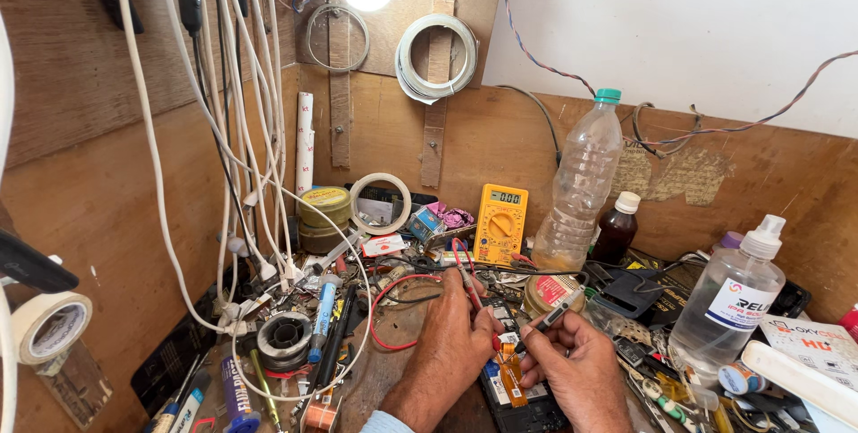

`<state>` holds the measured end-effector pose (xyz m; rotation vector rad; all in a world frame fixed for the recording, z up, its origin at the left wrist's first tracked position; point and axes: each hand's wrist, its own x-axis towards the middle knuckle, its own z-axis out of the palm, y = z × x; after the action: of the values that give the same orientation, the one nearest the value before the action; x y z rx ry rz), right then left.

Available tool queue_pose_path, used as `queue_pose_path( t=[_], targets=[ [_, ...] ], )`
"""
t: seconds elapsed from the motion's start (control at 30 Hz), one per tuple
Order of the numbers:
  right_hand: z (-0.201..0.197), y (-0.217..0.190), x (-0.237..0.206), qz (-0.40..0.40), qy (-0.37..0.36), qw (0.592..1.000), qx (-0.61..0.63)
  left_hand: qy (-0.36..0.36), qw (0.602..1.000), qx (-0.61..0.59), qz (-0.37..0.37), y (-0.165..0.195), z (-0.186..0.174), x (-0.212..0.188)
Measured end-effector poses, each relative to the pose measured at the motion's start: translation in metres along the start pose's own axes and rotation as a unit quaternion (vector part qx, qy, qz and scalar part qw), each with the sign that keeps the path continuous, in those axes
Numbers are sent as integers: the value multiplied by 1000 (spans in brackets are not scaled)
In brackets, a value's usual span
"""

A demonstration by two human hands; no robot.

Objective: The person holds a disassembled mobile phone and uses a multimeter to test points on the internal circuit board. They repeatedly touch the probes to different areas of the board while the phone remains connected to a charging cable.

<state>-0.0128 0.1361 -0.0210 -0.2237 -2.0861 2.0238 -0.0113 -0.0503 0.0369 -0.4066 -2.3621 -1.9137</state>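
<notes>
Behind a yellow multimeter, right a clear white-labelled bottle; your left hand pinches the red probe, right hand grips the black probe, on the dark phone board.

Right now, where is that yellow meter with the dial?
In the head view, the yellow multimeter leans against the wooden back wall, centre of the bench, just left of the tall clear bottle and beyond both hands.

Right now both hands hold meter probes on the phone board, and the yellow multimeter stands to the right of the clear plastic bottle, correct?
Not quite. In the head view the yellow multimeter stands to the left of the clear plastic bottle. The left hand and right hand do hold probes on the phone board.
</notes>
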Motion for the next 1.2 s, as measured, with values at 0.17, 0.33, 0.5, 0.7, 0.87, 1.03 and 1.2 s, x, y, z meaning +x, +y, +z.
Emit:
queue_pose_path(
  t=[0.17,0.33,0.5,0.7,0.87,1.03,1.2],
  targets=[
    [0,0,1,7,3,1000,7,2,1000,3,3,0,1,1],
    [-1,-1,0,9,7,1000,1,1,1000,-4,-4,-1,1,2],
    [-2,0,0,-1,4,1000,13,2,1000,-1,-4,-1,1,2],
    [-2,1,1,-5,5,1000,15,4,1000,-1,14,-1,2,2],
    [-2,2,1,3,8,1000,11,12,1000,-3,18,-2,1,1],
    [-2,1,2,26,16,1000,4,11,1000,-12,12,-2,1,0],
    [-2,2,3,21,14,1000,4,10,1000,-8,17,-2,1,0]
  ],
)
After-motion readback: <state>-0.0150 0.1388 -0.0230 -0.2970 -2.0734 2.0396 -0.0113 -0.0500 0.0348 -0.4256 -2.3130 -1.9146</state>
